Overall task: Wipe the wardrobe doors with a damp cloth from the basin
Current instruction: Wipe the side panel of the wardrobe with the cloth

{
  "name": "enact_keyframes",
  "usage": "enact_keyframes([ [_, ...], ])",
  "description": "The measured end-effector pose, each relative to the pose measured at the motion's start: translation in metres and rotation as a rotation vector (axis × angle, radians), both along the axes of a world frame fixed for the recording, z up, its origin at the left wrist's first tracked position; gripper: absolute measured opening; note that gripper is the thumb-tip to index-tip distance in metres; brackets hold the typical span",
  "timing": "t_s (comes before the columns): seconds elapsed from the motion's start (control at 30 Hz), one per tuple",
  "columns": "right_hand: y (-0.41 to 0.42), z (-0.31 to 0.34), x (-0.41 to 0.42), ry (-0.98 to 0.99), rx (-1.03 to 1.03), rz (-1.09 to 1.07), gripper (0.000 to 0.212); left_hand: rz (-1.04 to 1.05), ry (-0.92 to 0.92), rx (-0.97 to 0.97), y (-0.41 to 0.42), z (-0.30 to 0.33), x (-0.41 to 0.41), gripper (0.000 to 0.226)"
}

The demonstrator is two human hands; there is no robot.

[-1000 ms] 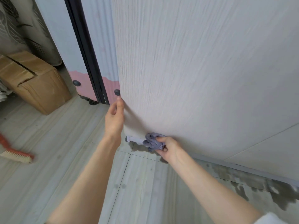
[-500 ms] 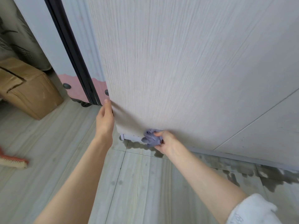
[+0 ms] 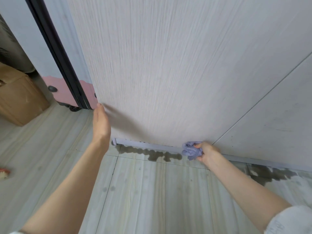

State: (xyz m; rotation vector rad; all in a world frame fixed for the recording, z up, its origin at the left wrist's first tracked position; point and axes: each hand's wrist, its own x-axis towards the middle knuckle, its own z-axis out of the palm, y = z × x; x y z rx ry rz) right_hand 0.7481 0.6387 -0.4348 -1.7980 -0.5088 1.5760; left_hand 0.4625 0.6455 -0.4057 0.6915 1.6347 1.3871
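The wardrobe door stands ahead and fills the upper middle of the view, with a second door panel to its right across a slanting seam. The left hand rests against the door's lower left edge. The right hand holds the cloth at the door's bottom edge, near the seam, just above the floor. A puddle lies on the floor along the base, between the two hands, and another wet patch lies further right. Left of the door stands a suitcase, and left of that a cardboard box sits on the floor. A brush lies at the far left edge.
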Motion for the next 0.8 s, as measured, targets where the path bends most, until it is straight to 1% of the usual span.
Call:
enact_keyframes([
  [0.07,0.000,0.003,0.013,-0.038,0.005,-0.062,0.038,0.009,0.007,-0.008,0.001,-0.001,0.001,0.054],
  [0.13,0.000,0.009,0.023,-0.067,0.018,-0.137,0.037,0.026,0.020,0.003,0.001,-0.002,0.004,0.053],
  [0.27,-0.004,0.032,0.028,-0.129,0.083,-0.179,0.032,0.045,0.062,0.033,-0.001,-0.005,0.017,0.053],
  [0.4,-0.007,0.060,0.022,-0.247,0.195,-0.216,0.019,0.058,0.099,0.070,-0.001,-0.006,0.024,0.052],
  [0.47,-0.009,0.071,0.017,-0.275,0.286,-0.218,0.010,0.055,0.146,0.067,-0.005,-0.009,0.026,0.053],
  [0.5,-0.013,0.079,0.012,-0.252,0.336,-0.199,0.006,0.063,0.168,0.063,-0.008,-0.010,0.027,0.053],
  [0.57,-0.021,0.086,0.000,-0.114,0.394,-0.108,0.007,0.099,0.183,0.025,-0.015,-0.012,0.033,0.054],
  [0.67,-0.034,0.072,-0.021,0.109,0.316,-0.020,0.016,0.128,0.155,-0.193,-0.030,-0.014,0.044,0.056],
  [0.73,-0.041,0.053,-0.034,0.210,0.197,-0.043,0.019,0.013,0.187,-0.311,-0.039,-0.020,0.047,0.053],
  [0.8,-0.046,0.036,-0.048,0.265,0.080,-0.076,0.017,-0.197,0.173,-0.390,-0.048,-0.023,0.046,0.042],
])
